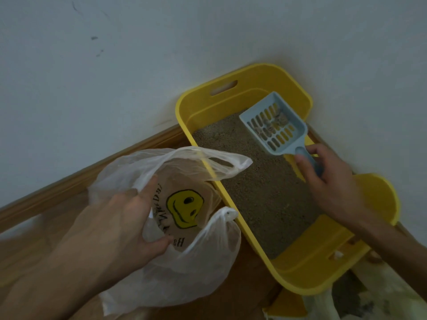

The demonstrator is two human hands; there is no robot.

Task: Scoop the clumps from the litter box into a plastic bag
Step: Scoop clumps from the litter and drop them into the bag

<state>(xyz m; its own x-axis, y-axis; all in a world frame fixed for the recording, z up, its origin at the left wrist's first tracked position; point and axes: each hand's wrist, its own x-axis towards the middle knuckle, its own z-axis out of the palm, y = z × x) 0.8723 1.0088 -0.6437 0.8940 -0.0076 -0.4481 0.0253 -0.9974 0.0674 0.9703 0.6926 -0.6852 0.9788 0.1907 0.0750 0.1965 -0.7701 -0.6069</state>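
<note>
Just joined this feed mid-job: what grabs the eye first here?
The bright yellow litter box stands against the wall, right of centre. The right hand holds a pale blue scoop over its far end, with a few clumps in it. At lower left, the left hand holds open a white plastic bag printed with a yellow smiley face.

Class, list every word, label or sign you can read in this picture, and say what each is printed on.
"Ha… Nice D…": black print curving round the smiley face on the plastic bag, upside down; remaining letters creased or blurred.
On the litter box and scoop: no text.
</note>
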